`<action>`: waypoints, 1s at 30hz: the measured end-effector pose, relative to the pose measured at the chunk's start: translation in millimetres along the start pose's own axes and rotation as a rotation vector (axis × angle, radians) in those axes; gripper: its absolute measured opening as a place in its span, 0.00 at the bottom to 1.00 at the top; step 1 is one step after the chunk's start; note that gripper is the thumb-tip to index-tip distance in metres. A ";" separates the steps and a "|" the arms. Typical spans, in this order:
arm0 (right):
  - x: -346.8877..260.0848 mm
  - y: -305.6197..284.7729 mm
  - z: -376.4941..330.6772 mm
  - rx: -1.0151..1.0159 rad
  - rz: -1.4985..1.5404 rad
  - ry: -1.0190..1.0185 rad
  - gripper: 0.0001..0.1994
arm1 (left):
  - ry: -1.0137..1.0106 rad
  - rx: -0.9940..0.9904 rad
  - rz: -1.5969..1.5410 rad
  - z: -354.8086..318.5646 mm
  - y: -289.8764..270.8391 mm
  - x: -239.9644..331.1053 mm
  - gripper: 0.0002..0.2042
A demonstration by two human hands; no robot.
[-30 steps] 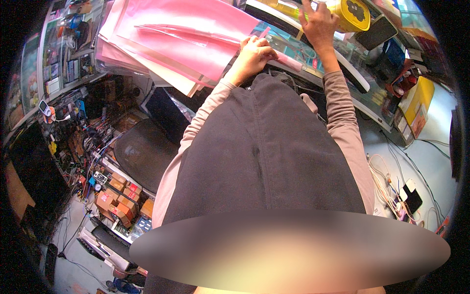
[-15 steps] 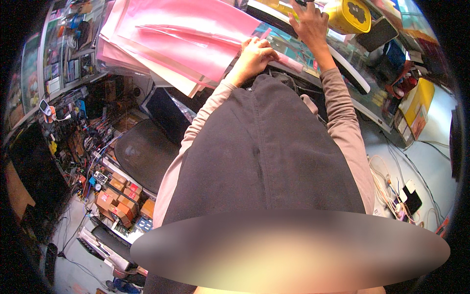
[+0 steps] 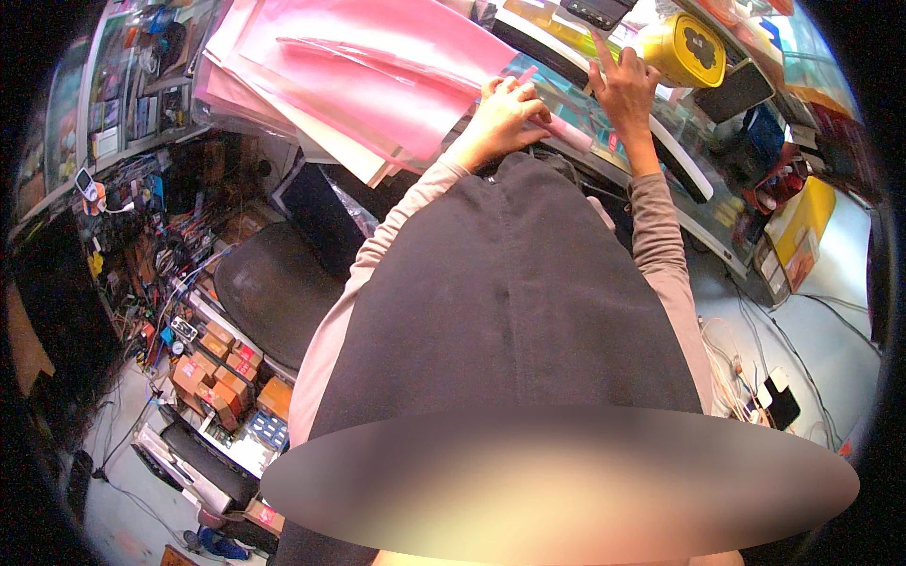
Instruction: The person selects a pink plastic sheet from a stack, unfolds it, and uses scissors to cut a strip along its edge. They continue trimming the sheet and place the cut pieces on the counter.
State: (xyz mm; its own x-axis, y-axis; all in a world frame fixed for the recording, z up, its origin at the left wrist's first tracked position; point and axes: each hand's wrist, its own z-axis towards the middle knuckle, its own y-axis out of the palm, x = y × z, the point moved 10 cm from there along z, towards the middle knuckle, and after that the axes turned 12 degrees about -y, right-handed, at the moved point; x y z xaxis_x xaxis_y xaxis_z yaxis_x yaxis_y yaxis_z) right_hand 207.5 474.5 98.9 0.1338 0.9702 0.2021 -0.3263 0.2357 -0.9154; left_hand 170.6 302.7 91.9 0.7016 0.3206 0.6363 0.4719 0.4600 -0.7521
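A stack of pink plastic sheets [image 3: 377,66] lies on the counter at the upper left, with paler sheets showing under its near edge. My left hand [image 3: 511,118] is closed over the right end of the sheets, fingers curled. From beside its fingertips a rolled pink piece [image 3: 571,134] sticks out to the right. Farther right, my right hand [image 3: 625,90] holds nothing; its index finger points toward a dark device [image 3: 598,11] at the top edge, and the other fingers are bent but apart. Whether the fingertip touches the device I cannot tell.
Right of my right hand stands a yellow container [image 3: 681,52], with a dark flat panel [image 3: 734,92] beside it. A white-edged dark bar [image 3: 681,165] runs across the glass counter. A black chair [image 3: 274,292] and small cardboard boxes [image 3: 222,373] are at the left. Cables [image 3: 727,368] trail at the lower right.
My right hand has drawn back from the dark device, and its index finger now extends. The left hand stays at the pink sheets. The whole view has shifted slightly.
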 end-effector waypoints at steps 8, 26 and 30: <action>2.0 -3.4 -3.7 0.017 0.004 -0.022 0.23 | 0.032 0.015 0.097 2.3 16.8 2.4 0.03; 6.5 -17.2 -23.2 0.049 0.290 -0.069 0.12 | -0.014 -0.035 -0.004 5.6 21.1 -9.1 0.05; 4.1 -15.9 -28.1 0.032 0.315 -0.057 0.11 | 0.001 -0.033 -0.017 5.8 20.0 -7.5 0.05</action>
State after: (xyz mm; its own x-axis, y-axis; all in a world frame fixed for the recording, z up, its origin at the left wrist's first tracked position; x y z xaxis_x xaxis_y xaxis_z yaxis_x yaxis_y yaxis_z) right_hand 239.5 473.1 104.5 -0.0307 0.9971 -0.0693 -0.3728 -0.0757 -0.9248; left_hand 171.7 314.3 73.0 0.6939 0.3118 0.6491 0.5013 0.4380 -0.7462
